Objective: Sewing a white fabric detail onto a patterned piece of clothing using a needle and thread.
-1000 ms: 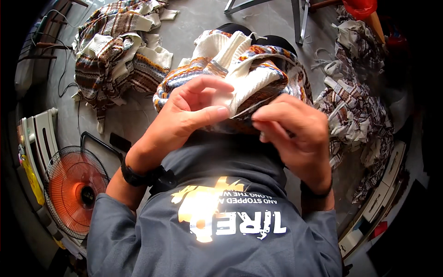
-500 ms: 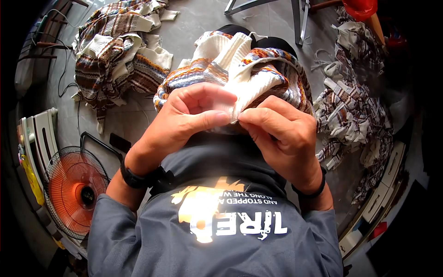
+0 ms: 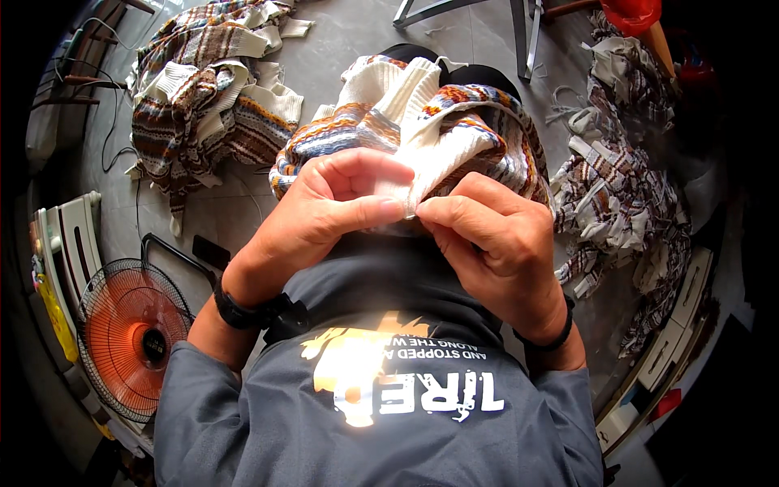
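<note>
A patterned knit garment [image 3: 341,130] in white, orange, blue and brown lies bunched over my lap. My left hand [image 3: 337,199] grips a white ribbed edge [image 3: 442,162] of it between thumb and fingers. Beside it my right hand [image 3: 495,243] is closed in a pinch at the end of that same edge, thumb and index fingertips close to the left thumb. Whether anything small is between the right fingertips is too small to tell.
A pile of similar knits [image 3: 207,105] lies on the grey tiled floor at the left, and tangled knit pieces [image 3: 617,211] at the right. An orange fan [image 3: 130,341] stands lower left, near cables and slatted white plastic furniture [image 3: 65,243]. A metal stand [image 3: 523,40] and red bag [image 3: 629,15] are at the top.
My right hand has moved left to the white ribbed edge and pinches it beside my left thumb. My left hand has shifted slightly down.
</note>
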### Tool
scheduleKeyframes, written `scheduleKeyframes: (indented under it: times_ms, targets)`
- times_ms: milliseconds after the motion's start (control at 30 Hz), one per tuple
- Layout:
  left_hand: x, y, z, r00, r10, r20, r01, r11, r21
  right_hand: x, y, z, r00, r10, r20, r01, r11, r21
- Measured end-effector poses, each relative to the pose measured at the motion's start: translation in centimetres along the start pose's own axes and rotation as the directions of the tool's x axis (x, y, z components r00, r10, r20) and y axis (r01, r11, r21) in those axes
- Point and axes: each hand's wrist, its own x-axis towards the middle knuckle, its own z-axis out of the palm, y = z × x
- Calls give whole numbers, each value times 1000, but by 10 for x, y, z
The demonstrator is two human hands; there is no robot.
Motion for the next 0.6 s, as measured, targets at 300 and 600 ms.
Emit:
scheduleKeyframes:
  times_ms: [300, 600]
  targets:
    - [1, -1, 1, 1000, -8, -6, 8, 1000, -4, 1, -3, 0, 1000, 28, 10, -28, 999, -19]
    - [2, -2, 1, 1000, -3, 23, 4, 1000, -23, -1, -1, 1, 999, 27, 19, -26, 1000, -16]
